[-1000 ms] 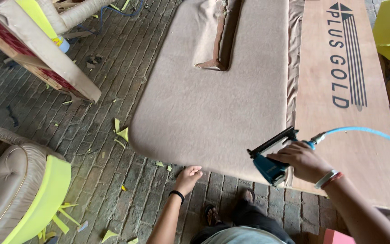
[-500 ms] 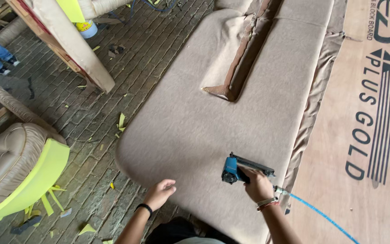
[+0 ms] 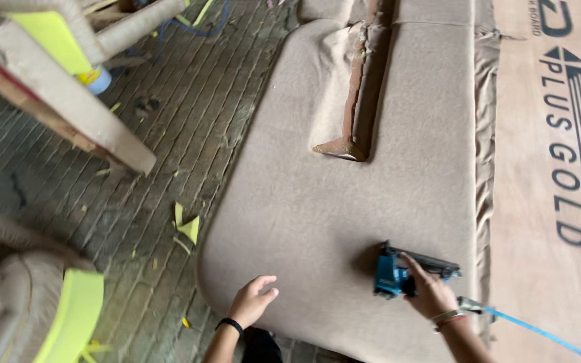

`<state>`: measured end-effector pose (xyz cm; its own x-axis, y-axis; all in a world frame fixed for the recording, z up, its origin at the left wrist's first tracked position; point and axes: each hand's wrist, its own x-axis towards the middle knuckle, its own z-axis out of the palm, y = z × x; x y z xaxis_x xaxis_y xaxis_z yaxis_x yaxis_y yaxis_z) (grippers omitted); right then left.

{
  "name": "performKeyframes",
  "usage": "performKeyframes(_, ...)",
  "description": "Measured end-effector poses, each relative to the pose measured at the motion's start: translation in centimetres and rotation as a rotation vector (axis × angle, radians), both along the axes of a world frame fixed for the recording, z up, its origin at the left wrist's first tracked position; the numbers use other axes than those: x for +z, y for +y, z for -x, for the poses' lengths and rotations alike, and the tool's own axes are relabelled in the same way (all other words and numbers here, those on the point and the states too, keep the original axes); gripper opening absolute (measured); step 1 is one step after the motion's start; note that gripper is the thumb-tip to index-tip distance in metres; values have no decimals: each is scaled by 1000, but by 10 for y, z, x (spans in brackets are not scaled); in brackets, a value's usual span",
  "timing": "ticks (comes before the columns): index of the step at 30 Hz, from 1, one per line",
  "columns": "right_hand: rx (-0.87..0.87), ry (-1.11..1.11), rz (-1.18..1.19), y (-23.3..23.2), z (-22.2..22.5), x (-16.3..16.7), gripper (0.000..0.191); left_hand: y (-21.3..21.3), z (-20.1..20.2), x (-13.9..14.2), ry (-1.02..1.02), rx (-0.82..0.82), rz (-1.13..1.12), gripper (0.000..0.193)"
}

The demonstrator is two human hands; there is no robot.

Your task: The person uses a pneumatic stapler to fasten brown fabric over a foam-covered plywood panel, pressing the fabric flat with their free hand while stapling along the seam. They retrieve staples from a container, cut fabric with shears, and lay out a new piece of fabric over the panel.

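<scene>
Head camera, looking steeply down, near upholstered panel [image 3: 344,222].

A big soft tan panel [image 3: 344,222] lay flat, with a brown board [image 3: 546,222] beside it. The person's right hand [image 3: 430,294] held a blue staple gun [image 3: 398,274] on the panel, and a blue hose [image 3: 532,329] ran out from it. The left hand [image 3: 251,302] was open, with its fingers [image 3: 263,282] spread at the panel's near edge. Yellow scraps [image 3: 188,227] lay on the brick floor [image 3: 149,202].
</scene>
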<state>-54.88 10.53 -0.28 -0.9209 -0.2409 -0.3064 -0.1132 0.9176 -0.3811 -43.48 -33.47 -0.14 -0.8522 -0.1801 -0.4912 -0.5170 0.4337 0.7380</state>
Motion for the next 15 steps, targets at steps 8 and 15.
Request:
performKeyframes(8, -374, -138, 21, -132, -116, 86, 58, -162, 7, -38, 80, -88, -464, 38)
performKeyframes(15, -485, -17, 184, -272, -179, 170, 54, -205, 22, -22, 98, -271, -500, 39)
